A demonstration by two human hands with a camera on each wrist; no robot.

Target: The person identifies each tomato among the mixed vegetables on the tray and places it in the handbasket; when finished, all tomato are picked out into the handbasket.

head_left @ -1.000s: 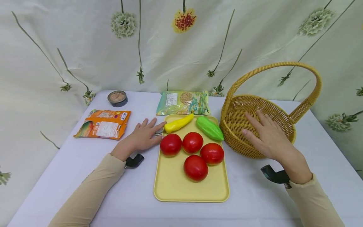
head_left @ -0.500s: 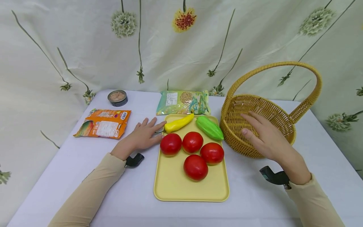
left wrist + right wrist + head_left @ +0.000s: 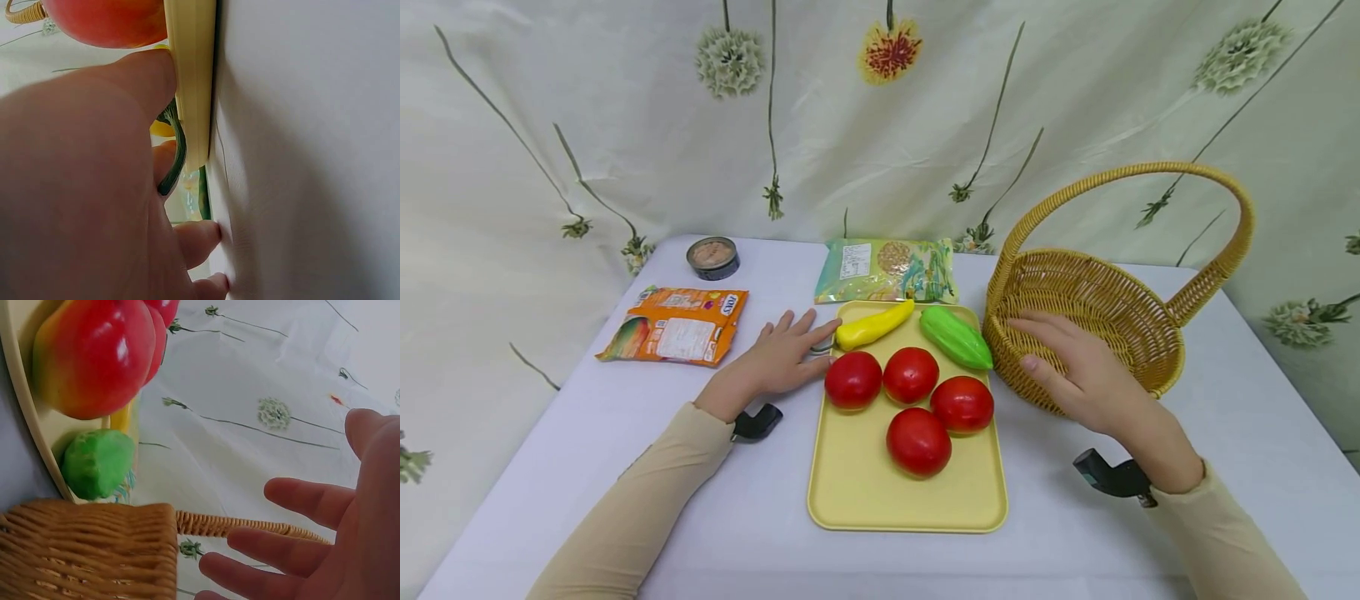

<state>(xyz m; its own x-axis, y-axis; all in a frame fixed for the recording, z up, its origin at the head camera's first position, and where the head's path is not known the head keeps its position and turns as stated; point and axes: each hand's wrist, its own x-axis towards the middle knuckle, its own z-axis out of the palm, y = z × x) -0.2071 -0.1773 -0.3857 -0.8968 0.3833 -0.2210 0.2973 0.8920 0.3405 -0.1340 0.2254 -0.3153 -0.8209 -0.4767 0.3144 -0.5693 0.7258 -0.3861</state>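
Note:
My left hand rests beside the left edge of a yellow tray, fingers spread, some fingertips on the white cloth. In the left wrist view its thumb lies against the tray's side, near the green stem of a yellow pepper. On the tray sit several glossy red fruits, with yellow-green showing on one in the right wrist view, and a bumpy green vegetable. Above the near rim of a wicker basket hovers my right hand, fingers extended, holding nothing.
Behind the tray lies a green-and-yellow packet. An orange packet and an open tin are at the left. The basket's tall handle arches up at the right, before a flowered cloth backdrop.
My right hand has shifted left and slightly toward me, from over the basket's interior to its near left rim. The left hand and the things on the tray stay put.

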